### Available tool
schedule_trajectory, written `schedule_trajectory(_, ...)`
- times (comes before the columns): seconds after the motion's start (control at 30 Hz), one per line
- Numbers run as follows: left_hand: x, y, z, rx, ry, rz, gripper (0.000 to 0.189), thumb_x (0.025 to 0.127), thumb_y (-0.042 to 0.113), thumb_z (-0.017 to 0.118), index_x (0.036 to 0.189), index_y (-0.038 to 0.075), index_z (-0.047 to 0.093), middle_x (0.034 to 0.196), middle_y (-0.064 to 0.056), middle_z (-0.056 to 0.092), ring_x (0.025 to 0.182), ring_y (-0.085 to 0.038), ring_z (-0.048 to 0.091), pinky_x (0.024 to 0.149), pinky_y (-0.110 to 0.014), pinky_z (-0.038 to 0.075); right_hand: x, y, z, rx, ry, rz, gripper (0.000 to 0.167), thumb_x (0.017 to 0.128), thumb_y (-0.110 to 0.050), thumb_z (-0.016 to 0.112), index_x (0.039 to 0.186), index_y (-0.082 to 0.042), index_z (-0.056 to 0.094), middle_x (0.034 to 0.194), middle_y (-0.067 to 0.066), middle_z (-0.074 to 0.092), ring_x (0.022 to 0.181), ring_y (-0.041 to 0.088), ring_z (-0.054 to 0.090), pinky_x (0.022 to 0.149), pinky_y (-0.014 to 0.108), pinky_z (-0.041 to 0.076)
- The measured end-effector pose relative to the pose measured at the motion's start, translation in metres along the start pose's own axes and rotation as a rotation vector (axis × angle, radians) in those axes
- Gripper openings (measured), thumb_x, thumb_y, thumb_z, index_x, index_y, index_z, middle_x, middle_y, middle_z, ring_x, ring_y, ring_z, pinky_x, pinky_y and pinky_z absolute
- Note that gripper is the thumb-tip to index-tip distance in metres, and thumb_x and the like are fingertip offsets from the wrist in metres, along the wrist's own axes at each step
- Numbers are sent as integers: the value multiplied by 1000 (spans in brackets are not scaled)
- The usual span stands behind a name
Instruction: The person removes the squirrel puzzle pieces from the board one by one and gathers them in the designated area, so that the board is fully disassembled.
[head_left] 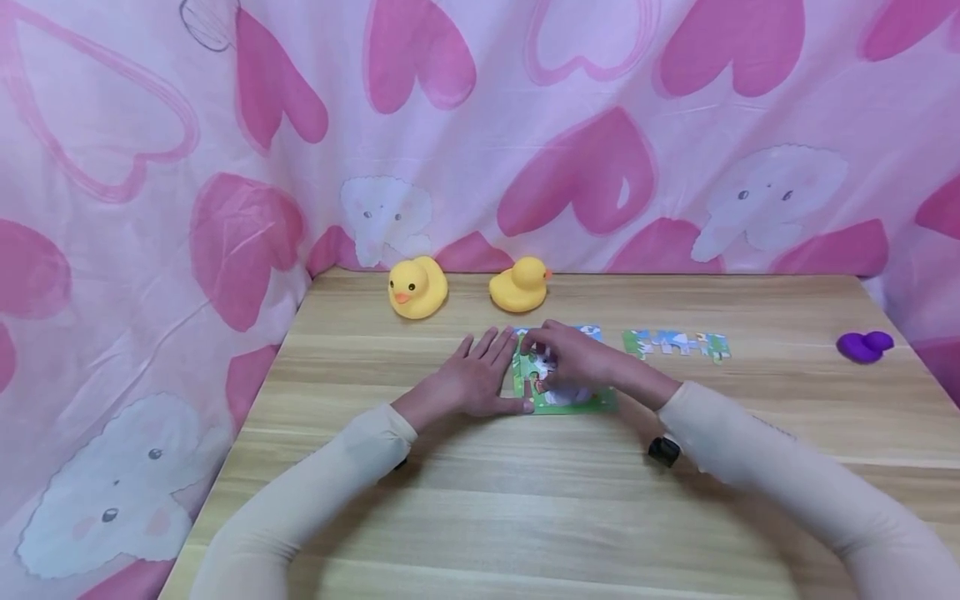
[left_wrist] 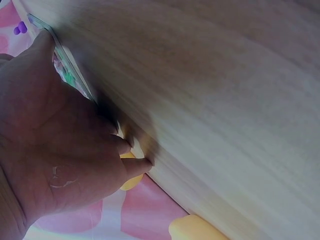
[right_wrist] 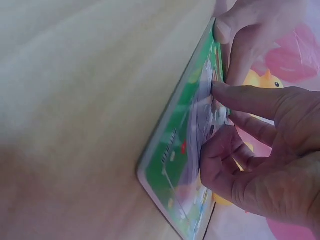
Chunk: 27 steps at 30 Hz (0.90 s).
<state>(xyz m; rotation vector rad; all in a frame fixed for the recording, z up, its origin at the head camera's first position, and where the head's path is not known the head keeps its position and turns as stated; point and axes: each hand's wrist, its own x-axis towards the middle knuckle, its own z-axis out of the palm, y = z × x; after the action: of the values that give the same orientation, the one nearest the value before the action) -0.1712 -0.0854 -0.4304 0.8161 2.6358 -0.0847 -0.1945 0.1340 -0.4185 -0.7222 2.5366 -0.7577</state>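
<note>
A jigsaw puzzle (head_left: 570, 407) with a green border and a grey-and-white animal picture lies flat on the table. My left hand (head_left: 480, 379) is spread on its left side, with the thumb on the lower left corner and the fingers along the left edge. Over the puzzle's upper left part arches my right hand (head_left: 573, 354). In the right wrist view, the right thumb (right_wrist: 240, 96) touches the puzzle's face and the other fingers are bent over it. Whether a piece is pinched there is hidden. Several loose puzzle pieces (head_left: 675, 342) lie to the right.
Two yellow rubber ducks, one at the back left (head_left: 417, 287) and one behind the puzzle (head_left: 519, 285), stand near the table's far edge. A purple duck (head_left: 864, 346) sits at the far right. Behind the wooden table (head_left: 487, 517) hangs a pink heart-patterned curtain (head_left: 577, 175).
</note>
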Motion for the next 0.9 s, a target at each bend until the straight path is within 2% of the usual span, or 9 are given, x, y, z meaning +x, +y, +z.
schedule_trajectory(0.23, 1, 0, 0, 9, -1, 1, 116, 95, 86, 42, 171, 11, -3, 181, -7, -6, 168, -32, -2, 136, -59, 9, 3, -2, -4, -21, -40, 9, 47, 87, -15, 87, 130, -16, 68, 123, 10, 61, 109, 24, 59, 96, 43, 56)
schedule_trajectory(0.37, 1, -1, 0, 1, -4, 1, 116, 95, 85, 42, 171, 11, -3, 181, -7, -6, 168, -32, -3, 136, -59, 7, 2, 0, -2, 3, -10, 20, 48, 86, -16, 89, 129, -19, 68, 120, 7, 62, 106, 23, 58, 92, 39, 55)
schedule_trajectory(0.47, 0, -1, 0, -8, -11, 1, 116, 95, 85, 43, 171, 11, -4, 181, -7, -7, 168, -32, -4, 136, -59, 7, -3, 3, 0, 28, 33, -17, 50, 84, -13, 90, 129, -18, 69, 116, 7, 61, 101, 22, 57, 86, 35, 54)
schedule_trajectory(0.63, 1, 0, 0, -25, -16, 3, 115, 95, 84, 43, 171, 11, -3, 181, -7, -8, 168, -32, -4, 136, -59, 6, -27, 13, 2, 103, 97, -89, 49, 83, -6, 88, 127, -18, 69, 113, 7, 62, 98, 21, 58, 83, 33, 55)
schedule_trajectory(0.77, 0, 1, -2, -33, -11, -1, 115, 95, 84, 45, 171, 12, -1, 181, -6, -6, 168, -31, -3, 136, -58, 6, -50, 25, -2, 130, 116, -71, 47, 86, -10, 86, 128, -23, 69, 113, 3, 62, 99, 20, 58, 82, 33, 57)
schedule_trajectory(0.9, 0, 1, -2, -34, -14, -10, 116, 94, 85, 46, 172, 13, 0, 181, -5, -6, 169, -31, -4, 136, -56, 6, -74, 39, -11, 100, 118, -30, 45, 89, -9, 83, 128, -25, 69, 112, 2, 60, 97, 20, 59, 79, 30, 58)
